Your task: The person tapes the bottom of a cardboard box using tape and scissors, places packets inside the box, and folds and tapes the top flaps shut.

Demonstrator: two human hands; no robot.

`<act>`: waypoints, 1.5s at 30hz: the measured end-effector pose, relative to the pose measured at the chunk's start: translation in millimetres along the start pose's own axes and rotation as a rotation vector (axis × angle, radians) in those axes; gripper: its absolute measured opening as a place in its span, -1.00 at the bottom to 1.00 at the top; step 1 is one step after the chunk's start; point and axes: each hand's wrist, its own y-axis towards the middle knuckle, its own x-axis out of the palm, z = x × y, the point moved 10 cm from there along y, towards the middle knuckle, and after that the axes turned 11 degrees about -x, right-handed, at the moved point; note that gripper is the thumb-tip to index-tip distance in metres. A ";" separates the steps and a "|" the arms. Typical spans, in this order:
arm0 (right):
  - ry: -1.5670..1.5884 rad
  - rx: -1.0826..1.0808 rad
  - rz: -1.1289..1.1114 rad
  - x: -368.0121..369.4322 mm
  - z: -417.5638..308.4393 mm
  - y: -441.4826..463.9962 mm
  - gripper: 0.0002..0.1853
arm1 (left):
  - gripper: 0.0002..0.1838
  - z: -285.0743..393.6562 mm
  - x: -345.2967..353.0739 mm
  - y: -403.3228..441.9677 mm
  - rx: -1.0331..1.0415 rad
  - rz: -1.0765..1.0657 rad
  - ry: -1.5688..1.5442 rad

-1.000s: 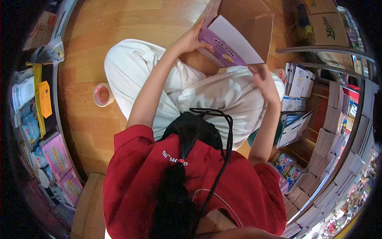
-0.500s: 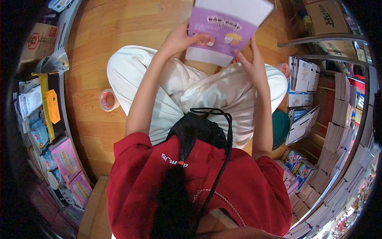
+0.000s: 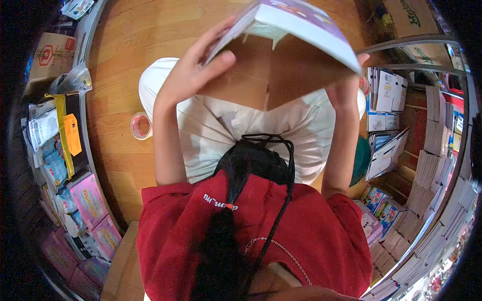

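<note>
A purple and white printed cardboard box [image 3: 301, 26] is held up in front of me, over my crossed legs. Plain brown cardboard shows on the side turned towards me; whether this is its inside or its flaps I cannot tell. My left hand [image 3: 203, 70] grips the box's left edge, thumb in front and the other fingers partly behind. At the right corner, my right hand [image 3: 345, 89] supports the box, its fingers mostly hidden by the cardboard. A roll of tape [image 3: 141, 126] lies on the floor beside my left knee.
Shelves with pink packs [image 3: 88, 198] and a yellow-edged folder [image 3: 63, 130] line the left. On the right are stacked booklets [image 3: 424, 173], white packs [image 3: 389, 90], a dark green round object [image 3: 360, 160] and a metal rail [image 3: 411, 42]. Another tape roll [image 3: 365, 85] sits by my right knee.
The box has tilted from its purple printed face to its brown cardboard side. My hands have spread apart, the left moving left and down, the right moving right.
</note>
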 end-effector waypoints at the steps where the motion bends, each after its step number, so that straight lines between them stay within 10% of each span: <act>1: 0.005 0.084 -0.025 -11.8 17.0 2.4 0.00 | -0.40 -7.0 4.6 -1.9 -0.051 0.020 0.023; 9: -0.516 -0.194 -0.287 3.3 17.5 -4.5 -0.49 | -0.48 -30.9 -8.7 1.0 -0.326 0.301 -0.059; 13: -0.343 -0.047 -0.191 -3.0 34.9 5.2 -0.52 | -0.46 -34.9 -7.2 21.7 -0.281 0.275 0.126; 19: -0.492 -0.421 -0.152 13.6 11.5 20.5 -0.43 | -0.36 -31.1 5.7 32.9 -0.188 0.226 0.335; 35: -0.320 -0.070 -0.235 -13.7 53.6 68.4 -0.66 | -0.33 -45.3 -36.8 86.2 -0.365 0.395 0.602; 38: -0.198 0.089 -0.108 -33.7 72.4 68.0 -0.74 | -0.36 6.9 -27.0 72.5 0.268 0.743 0.888; 45: -0.199 0.060 -0.144 -37.6 75.6 73.3 -0.67 | 0.07 28.5 -5.5 115.9 0.033 0.085 1.568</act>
